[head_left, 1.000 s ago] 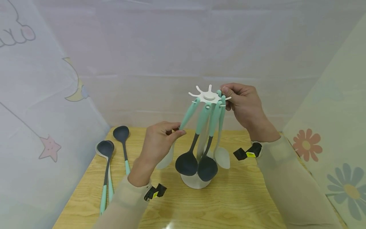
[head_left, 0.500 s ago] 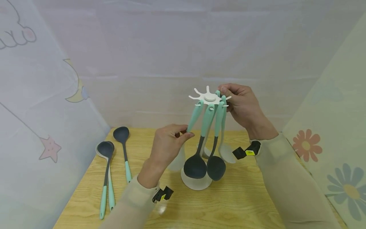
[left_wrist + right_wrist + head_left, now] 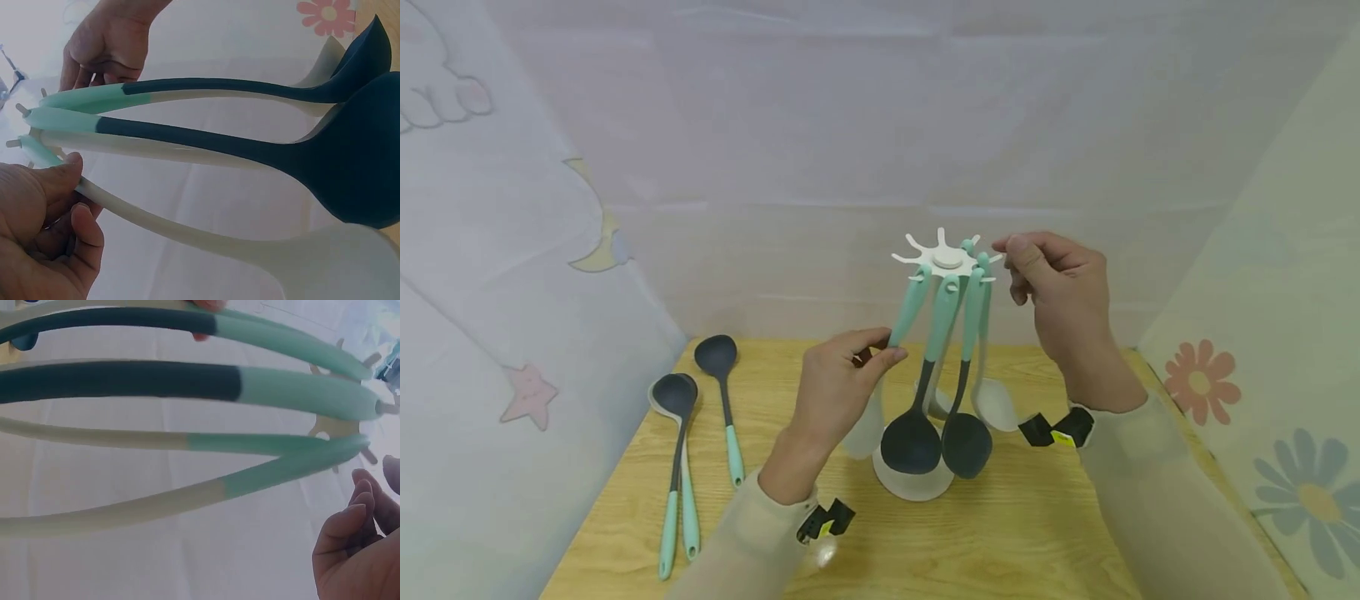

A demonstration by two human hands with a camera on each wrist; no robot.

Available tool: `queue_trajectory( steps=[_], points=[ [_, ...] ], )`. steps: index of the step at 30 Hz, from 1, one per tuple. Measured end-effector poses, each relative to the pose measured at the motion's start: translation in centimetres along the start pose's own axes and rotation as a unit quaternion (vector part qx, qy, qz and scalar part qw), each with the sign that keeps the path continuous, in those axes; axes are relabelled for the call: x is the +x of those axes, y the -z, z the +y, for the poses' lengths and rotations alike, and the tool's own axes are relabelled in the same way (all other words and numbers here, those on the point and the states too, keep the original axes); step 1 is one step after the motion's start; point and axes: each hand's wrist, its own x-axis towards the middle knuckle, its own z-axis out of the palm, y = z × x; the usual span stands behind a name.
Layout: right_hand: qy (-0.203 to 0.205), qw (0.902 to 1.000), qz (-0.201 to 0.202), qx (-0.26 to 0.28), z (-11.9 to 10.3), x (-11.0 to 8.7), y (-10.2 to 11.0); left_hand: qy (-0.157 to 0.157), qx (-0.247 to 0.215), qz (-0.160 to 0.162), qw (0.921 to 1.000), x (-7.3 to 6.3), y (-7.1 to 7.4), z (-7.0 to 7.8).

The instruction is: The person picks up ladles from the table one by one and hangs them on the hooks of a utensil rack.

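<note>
A white rotary utensil rack stands on the table, with several mint-handled utensils hanging from its hooks. My left hand pinches the mint handle of a cream utensil with a broad head, whose top end is on a hook. To its right hang a black ladle and another black-headed utensil. Cream utensils, one a spoon-like piece, hang on the far right side, partly hidden. Just right of the hooks, my right hand holds nothing, its fingers loosely bent and apart from the handles.
On the left of the wooden table lie a black ladle-like utensil and, beside it, a second black one overlapping a cream one. The rack's round base sits mid-table. Printed cloth walls enclose the back and sides.
The rack top has turned slightly, and my left hand has moved right with the cream utensil's handle. My right hand has let go of the rack's right side and drawn away right.
</note>
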Motion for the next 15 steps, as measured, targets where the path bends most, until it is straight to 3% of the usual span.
queue_trajectory(
  steps=[5, 15],
  points=[
    [0.047, 0.9976, 0.014, -0.048, -0.41, -0.66, -0.8, -0.02, -0.012, 0.024, 0.9994, 0.09, -0.01, 0.05],
    [0.058, 0.9957, 0.021, -0.07, -0.34, -0.87, -0.97, -0.011, -0.017, 0.016, 0.9997, 0.06, -0.23, 0.37]
  ],
)
